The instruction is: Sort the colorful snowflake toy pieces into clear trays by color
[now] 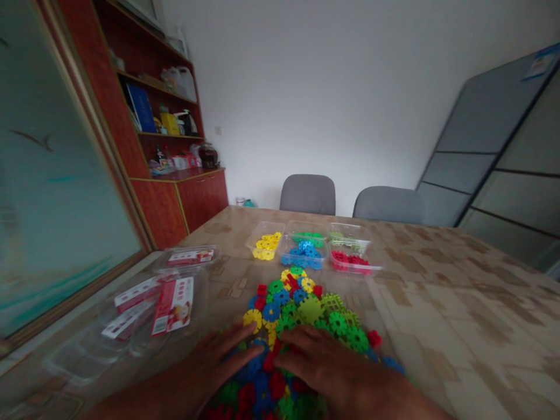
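Note:
A heap of plastic gear-shaped connecting pieces (310, 310) in red, blue, yellow, green and light green spreads over the near part of the table. My left hand (225, 353) reaches in from the left, fingers stretched and apart, its fingertips by a yellow gear piece (252, 319). Opposite it, my right hand (317, 357) lies over the heap with its fingers spread, close to a red piece (272, 354). Neither hand visibly grips a piece. Beyond the heap, clear plastic boxes hold sorted pieces: yellow pieces (266, 246), blue pieces (304, 255), green, light green and red pieces (350, 261).
Clear lids with red and white labels (172, 306) lie on the left of the patterned table (437, 291). Two grey chairs (308, 194) stand at the far edge. A red-brown cabinet (203, 195) with shelves is at the back left.

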A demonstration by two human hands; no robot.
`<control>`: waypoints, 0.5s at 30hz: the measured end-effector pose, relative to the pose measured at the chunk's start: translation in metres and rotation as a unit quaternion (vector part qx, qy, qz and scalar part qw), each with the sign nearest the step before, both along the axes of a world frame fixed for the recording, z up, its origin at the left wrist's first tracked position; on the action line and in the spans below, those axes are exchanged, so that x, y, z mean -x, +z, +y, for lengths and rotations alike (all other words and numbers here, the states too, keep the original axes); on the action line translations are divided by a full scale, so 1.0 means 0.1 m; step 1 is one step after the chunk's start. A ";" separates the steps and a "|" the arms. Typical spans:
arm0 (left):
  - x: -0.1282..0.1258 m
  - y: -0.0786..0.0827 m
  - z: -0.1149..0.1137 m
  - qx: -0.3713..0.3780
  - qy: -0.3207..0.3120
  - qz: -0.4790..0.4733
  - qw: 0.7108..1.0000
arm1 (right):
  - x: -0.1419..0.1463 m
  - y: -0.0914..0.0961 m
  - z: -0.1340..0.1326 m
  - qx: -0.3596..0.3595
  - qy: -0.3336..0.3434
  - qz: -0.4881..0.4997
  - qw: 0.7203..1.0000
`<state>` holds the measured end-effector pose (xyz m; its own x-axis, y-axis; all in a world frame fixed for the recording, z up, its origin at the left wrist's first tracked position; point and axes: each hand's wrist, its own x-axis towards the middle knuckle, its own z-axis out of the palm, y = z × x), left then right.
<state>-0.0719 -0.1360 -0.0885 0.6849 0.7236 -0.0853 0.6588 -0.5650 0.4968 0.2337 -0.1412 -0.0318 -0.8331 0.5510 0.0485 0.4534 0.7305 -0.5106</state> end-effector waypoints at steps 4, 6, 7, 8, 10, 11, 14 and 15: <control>-0.21 0.13 -0.11 0.031 -0.005 0.004 0.999 | -0.03 -0.05 0.10 -0.001 -0.028 0.025 0.999; -0.33 0.18 -0.14 0.044 0.003 0.015 0.999 | -0.06 -0.07 0.19 -0.005 -0.053 0.034 0.998; -0.39 0.19 -0.14 0.045 0.005 0.017 0.999 | -0.08 -0.08 0.24 -0.008 -0.065 0.038 0.997; -0.45 0.19 -0.13 0.043 0.005 0.016 0.999 | -0.09 -0.09 0.29 -0.011 -0.080 0.042 0.996; -0.56 0.19 -0.08 0.025 0.002 0.005 1.000 | -0.13 -0.11 0.39 -0.014 -0.110 0.056 0.992; -0.61 0.19 -0.03 0.011 0.000 -0.001 1.000 | -0.15 -0.12 0.43 -0.009 -0.122 0.067 0.990; -0.74 0.26 0.14 -0.036 -0.006 -0.021 0.999 | -0.24 -0.11 0.53 0.017 -0.135 0.115 0.984; -0.78 0.31 0.19 -0.046 -0.008 -0.027 0.999 | -0.28 -0.09 0.55 0.020 -0.138 0.128 0.982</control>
